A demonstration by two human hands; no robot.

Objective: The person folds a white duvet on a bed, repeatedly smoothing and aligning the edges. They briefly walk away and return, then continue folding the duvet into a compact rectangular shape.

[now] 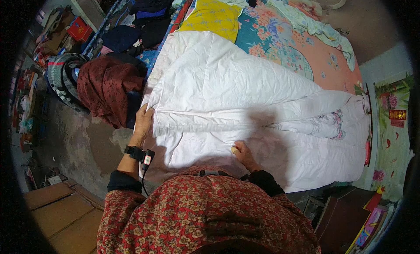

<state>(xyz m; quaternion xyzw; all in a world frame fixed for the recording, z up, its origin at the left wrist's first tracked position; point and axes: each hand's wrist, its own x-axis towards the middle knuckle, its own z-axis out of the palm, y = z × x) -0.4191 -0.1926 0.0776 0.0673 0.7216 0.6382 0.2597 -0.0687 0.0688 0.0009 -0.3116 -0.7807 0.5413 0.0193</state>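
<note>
A white quilt (210, 83) lies spread over the near part of a bed, with its surface creased and a folded-over edge running across it. My left hand (144, 117) grips the quilt's left edge between thumb and fingers. Closer to my body, my right hand (242, 152) is at the lower part of the white bedding with its fingers curled. Something small and pale (234, 150) shows at its fingertips; I cannot tell what it is or whether the fingers pinch cloth. A dark printed design (338, 122) marks the quilt's right side.
Beyond the quilt are a yellow cloth (213, 16) and a floral bedsheet (279, 34). A brown-red blanket (108, 86) hangs at the left, near dark folded clothes (151, 27). A brown wooden surface (62, 208) is at lower left, and a dark cabinet (344, 214) at lower right.
</note>
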